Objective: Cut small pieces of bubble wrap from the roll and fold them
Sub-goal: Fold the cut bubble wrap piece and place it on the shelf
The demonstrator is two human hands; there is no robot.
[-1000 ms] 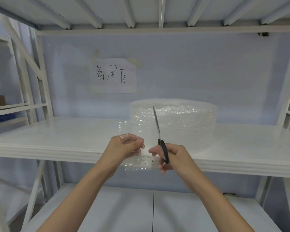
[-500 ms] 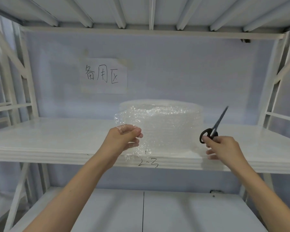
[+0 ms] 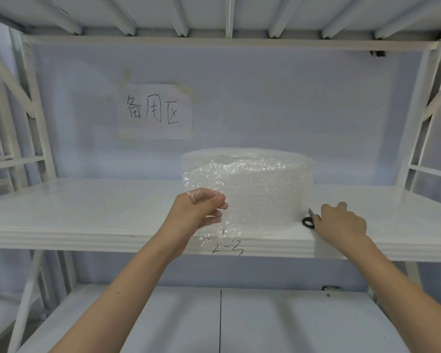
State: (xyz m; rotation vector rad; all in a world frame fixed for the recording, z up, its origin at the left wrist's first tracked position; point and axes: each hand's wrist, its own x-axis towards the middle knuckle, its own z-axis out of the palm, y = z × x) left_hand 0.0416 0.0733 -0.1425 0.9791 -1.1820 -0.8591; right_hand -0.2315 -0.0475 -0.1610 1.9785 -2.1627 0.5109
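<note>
A wide roll of clear bubble wrap stands on the white middle shelf. In front of its left side hangs a cut piece of bubble wrap, pinched at the top by my left hand. To the right of the roll, my right hand is low on the shelf, over the black-handled scissors. Only one handle loop and a bit of blade show; the hand hides the rest.
A paper sign with handwriting is taped to the back wall. White rack uprights stand at both sides. A lower shelf lies beneath my arms. "2-3" is written on the middle shelf's front edge.
My right hand has carried the scissors from the cut, out to the right, and down onto the shelf beside the roll. My left hand still holds the cut piece, now free of the roll.
</note>
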